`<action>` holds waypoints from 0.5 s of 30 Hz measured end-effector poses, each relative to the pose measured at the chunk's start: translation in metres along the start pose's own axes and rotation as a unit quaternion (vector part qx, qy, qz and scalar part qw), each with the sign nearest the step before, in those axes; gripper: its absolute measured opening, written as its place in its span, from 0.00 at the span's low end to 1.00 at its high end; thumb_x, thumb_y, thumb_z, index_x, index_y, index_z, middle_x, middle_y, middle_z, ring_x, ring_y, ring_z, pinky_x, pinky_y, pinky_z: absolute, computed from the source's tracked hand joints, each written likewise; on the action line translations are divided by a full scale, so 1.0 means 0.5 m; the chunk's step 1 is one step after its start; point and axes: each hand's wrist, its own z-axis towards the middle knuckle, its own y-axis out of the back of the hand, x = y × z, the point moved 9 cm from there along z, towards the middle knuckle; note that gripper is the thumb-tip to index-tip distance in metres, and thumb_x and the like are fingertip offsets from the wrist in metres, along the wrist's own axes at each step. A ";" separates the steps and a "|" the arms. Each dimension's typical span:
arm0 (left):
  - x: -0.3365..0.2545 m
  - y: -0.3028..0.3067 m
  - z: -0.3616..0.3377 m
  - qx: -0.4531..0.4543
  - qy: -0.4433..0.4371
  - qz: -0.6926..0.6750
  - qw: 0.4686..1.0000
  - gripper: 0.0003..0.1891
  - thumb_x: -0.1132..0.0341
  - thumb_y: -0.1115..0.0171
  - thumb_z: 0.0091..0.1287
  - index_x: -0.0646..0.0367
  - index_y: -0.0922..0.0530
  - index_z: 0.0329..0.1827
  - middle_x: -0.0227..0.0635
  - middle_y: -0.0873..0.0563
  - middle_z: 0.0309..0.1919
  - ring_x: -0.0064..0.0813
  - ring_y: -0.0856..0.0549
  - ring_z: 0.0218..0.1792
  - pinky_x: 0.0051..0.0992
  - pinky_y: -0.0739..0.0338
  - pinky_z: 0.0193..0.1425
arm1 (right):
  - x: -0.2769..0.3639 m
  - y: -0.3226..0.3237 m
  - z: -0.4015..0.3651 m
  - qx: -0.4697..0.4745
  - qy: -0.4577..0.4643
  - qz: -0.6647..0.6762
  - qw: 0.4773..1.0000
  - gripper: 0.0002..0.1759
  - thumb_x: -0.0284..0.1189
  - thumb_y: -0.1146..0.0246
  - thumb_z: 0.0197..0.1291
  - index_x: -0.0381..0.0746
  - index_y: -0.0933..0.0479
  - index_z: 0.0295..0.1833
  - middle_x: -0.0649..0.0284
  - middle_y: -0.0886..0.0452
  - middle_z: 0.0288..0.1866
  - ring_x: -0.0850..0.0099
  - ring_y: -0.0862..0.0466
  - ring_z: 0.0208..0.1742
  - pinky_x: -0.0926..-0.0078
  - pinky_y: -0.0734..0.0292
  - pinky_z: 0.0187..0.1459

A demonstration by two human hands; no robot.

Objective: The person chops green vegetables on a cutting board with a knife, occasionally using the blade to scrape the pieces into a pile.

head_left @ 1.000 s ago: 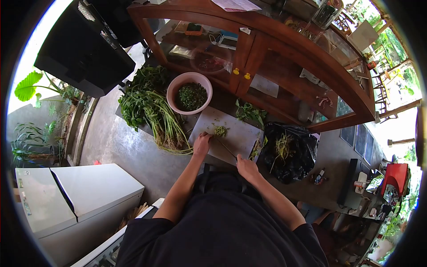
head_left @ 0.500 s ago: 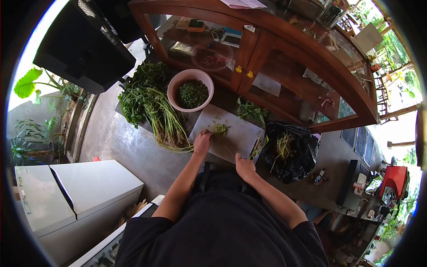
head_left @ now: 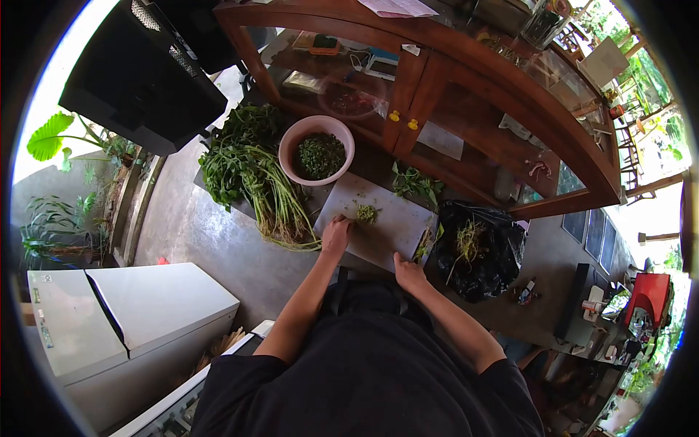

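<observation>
A pale cutting board (head_left: 376, 247) lies in front of me with a small heap of chopped greens (head_left: 367, 213) on it. My left hand (head_left: 337, 234) is closed at the board's left side, beside the heap; what its fingers hold is too small to make out. My right hand (head_left: 409, 273) is closed at the board's near edge, and a knife handle or blade cannot be told clearly there. A pink bowl (head_left: 286, 156) of chopped leaves stands behind the board. Long leafy stems with roots (head_left: 280, 207) lie to the left.
Right of the board, a black plastic bag (head_left: 502, 266) holds root scraps (head_left: 470, 240). Loose leaves (head_left: 416, 183) lie behind the board. A wooden glass cabinet (head_left: 408, 80) stands at the back, a white refrigerator (head_left: 160, 298) at lower left.
The view has shifted slightly, moving the scene a little to the right. The thin blade line seen earlier by my right hand no longer shows clearly. Both hands stay near the board.
</observation>
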 end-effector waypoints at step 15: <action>-0.002 0.004 -0.009 0.008 -0.039 -0.022 0.999 0.09 0.72 0.39 0.60 0.60 0.15 0.41 0.42 0.16 0.43 0.47 0.19 0.49 0.40 0.22 0.52 | 0.007 -0.021 0.014 0.024 0.014 0.000 1.000 0.30 0.27 0.57 0.66 0.30 0.47 0.73 0.39 0.17 0.47 0.46 0.15 0.44 0.50 0.20 0.46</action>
